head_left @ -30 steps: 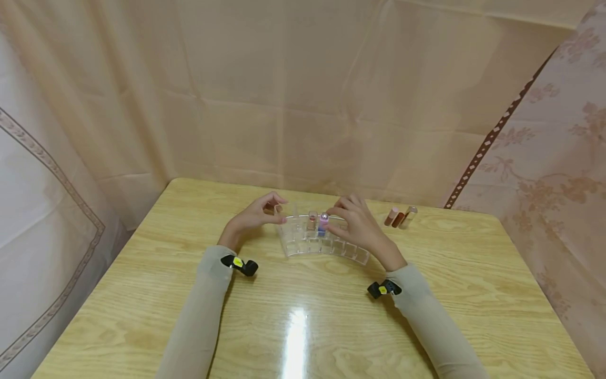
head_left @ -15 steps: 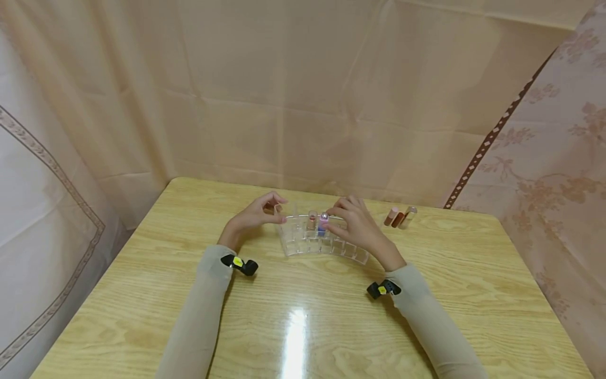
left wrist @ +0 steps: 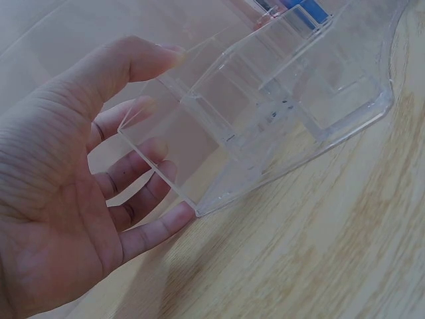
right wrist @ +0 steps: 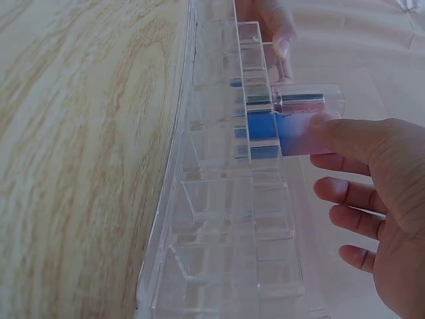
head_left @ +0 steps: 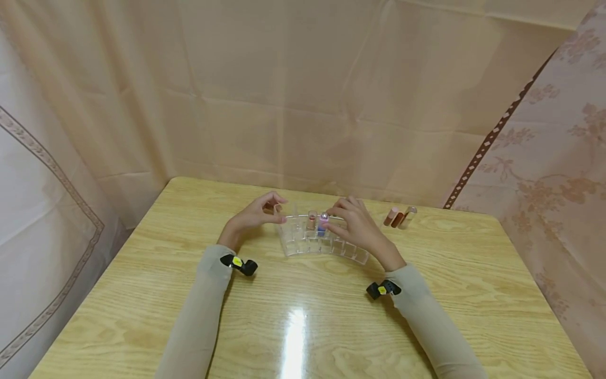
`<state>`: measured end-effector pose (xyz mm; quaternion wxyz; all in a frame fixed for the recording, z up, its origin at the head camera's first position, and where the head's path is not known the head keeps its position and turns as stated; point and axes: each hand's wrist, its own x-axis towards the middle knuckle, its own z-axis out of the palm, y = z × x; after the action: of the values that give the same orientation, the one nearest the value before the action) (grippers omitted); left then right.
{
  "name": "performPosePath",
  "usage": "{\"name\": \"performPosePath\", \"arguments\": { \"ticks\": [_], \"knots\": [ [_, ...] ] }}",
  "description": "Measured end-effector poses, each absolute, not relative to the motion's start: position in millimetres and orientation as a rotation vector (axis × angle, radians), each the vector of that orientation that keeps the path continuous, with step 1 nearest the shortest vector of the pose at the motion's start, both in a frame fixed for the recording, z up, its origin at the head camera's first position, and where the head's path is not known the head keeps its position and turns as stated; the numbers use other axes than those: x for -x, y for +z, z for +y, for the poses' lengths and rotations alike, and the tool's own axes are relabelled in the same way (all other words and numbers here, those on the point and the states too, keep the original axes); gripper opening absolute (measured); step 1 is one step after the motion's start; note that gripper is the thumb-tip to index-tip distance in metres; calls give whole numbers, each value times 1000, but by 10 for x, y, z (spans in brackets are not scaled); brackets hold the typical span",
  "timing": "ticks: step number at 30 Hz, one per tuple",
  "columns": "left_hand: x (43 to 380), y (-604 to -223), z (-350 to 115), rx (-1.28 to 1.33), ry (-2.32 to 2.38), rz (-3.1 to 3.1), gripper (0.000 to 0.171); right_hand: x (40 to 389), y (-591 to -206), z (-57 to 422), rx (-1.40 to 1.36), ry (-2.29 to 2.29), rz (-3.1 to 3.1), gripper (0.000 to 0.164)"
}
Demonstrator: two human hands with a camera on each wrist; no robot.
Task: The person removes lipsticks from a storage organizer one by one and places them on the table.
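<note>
A clear stepped lipstick organizer (head_left: 326, 253) with small compartments stands on the table. My left hand (head_left: 258, 212) grips its left end, thumb above and fingers behind the side wall in the left wrist view. My right hand (head_left: 355, 223) pinches a pink-and-blue lipstick (right wrist: 299, 135) between thumb and index finger, the other fingers loosely bent. That lipstick stands upright, its blue lower part inside a compartment of the back row. Right beside it, in the neighbouring compartment, is a lipstick with a clear cap (head_left: 311, 221). Its base is partly hidden behind the plastic walls.
To the right of the organizer, three more tubes are set close together: a pink-capped lipstick (head_left: 391, 216), a reddish-brown tube (head_left: 397, 219) and a gold-and-clear tube (head_left: 408, 217). The wooden table (head_left: 303, 295) ends at a beige curtain (head_left: 307, 105) behind.
The pink-and-blue lipstick seems to sit very slightly lower in its compartment, still between the right thumb and index finger. The left hand and the organizer have not visibly moved.
</note>
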<state>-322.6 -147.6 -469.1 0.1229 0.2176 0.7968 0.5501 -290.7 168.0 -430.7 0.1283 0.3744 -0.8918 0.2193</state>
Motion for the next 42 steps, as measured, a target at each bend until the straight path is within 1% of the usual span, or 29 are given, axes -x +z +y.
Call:
{"name": "performPosePath", "arguments": {
  "ticks": [16,32,42],
  "knots": [
    [3245,-4717,-1477,-631,1608,2332,46,2898,-4292,1680,-1080,692,-2616,29],
    [3262,-4739,-1493,-626,1590,2324,49,2890,-4280,1647,-1083,698,-2557,27],
    [3244,-4739,-1495,-643,1599,2354,46,2851,-4222,1652,-1093,670,-2504,27]
  ]
}}
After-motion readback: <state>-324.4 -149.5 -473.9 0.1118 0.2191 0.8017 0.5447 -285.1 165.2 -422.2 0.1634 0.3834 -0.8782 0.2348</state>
